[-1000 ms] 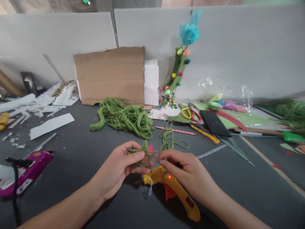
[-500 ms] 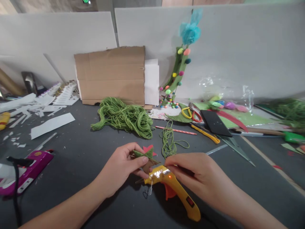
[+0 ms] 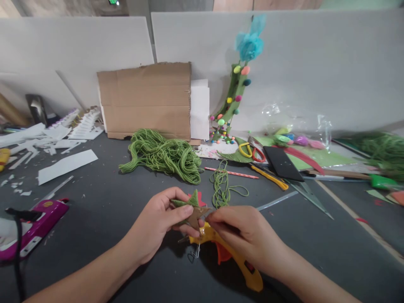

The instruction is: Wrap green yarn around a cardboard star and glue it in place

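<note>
My left hand [image 3: 158, 225] pinches a small cardboard star [image 3: 192, 209], partly wrapped in green yarn, above the dark table. My right hand [image 3: 244, 237] has its fingertips pinched at the star's right point; whether they hold a yarn end I cannot see. Just below both hands a yellow glue gun [image 3: 235, 261] lies on the table, its nozzle pointing left. A red paper star [image 3: 198, 199] peeks out behind the cardboard star. A loose loop of green yarn [image 3: 222, 185] lies just beyond my hands.
A big bundle of green yarn [image 3: 160, 155] lies in front of a cardboard sheet [image 3: 147, 101]. A purple glue gun [image 3: 34, 227] sits at left. A pencil [image 3: 232, 172], scissors [image 3: 251, 151], a yellow cutter [image 3: 269, 176], a black phone [image 3: 282, 163] and a decorated green felt tree [image 3: 235, 94] lie beyond.
My right hand has moved left, back to the star's right point, covering the glue gun's top. The left hand turned the star slightly.
</note>
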Demonstrator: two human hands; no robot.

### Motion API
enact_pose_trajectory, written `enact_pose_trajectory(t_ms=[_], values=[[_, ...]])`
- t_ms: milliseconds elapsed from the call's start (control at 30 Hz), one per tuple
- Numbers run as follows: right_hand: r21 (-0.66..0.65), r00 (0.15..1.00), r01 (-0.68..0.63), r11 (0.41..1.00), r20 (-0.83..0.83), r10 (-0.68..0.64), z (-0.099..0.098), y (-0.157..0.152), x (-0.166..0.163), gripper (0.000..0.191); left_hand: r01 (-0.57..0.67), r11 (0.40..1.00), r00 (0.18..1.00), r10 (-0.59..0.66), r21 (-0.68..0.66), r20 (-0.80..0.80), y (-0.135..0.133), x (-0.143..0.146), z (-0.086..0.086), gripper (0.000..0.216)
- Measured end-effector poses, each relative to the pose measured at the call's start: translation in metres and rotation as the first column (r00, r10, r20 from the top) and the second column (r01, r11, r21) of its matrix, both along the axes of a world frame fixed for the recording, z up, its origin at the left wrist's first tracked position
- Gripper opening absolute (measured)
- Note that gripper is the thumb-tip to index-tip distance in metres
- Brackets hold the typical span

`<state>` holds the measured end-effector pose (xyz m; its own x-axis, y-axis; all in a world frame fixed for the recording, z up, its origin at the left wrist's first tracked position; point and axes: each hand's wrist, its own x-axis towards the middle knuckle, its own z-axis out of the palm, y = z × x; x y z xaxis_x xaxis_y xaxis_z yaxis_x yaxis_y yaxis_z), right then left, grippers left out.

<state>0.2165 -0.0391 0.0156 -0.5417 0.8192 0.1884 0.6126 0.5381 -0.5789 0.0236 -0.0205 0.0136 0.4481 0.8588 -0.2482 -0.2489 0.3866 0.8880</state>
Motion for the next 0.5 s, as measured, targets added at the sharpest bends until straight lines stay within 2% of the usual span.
enact_pose_trajectory(t_ms=[100,167,233,333,500], values=[[0.209,0.997,0.01,0.978,0.072,-0.025,-0.01,-0.003,-0.005,0.026,-0.061,0.998,0.998,0.062,0.03,-0.023,-0.002,0.001,-0.001,0.01],[0.35,0.991,-0.007,0.937,0.128,-0.041,-0.017,-0.004,-0.007,0.03,-0.105,0.993,0.992,0.109,0.061,-0.07,-0.003,0.003,-0.001,0.011],[0.439,0.983,-0.026,0.898,0.172,-0.056,-0.022,-0.006,-0.009,0.031,-0.152,0.983,0.974,0.167,0.107,-0.155,-0.004,0.004,-0.002,0.012],[0.489,0.97,-0.053,0.871,0.233,-0.072,-0.025,-0.009,-0.014,0.028,-0.21,0.96,0.923,0.257,0.183,-0.287,-0.005,0.007,-0.001,0.012],[0.526,0.957,-0.061,0.848,0.272,-0.099,-0.024,-0.011,-0.023,0.028,-0.242,0.938,0.885,0.318,0.248,-0.341,-0.003,0.01,-0.001,0.011]])
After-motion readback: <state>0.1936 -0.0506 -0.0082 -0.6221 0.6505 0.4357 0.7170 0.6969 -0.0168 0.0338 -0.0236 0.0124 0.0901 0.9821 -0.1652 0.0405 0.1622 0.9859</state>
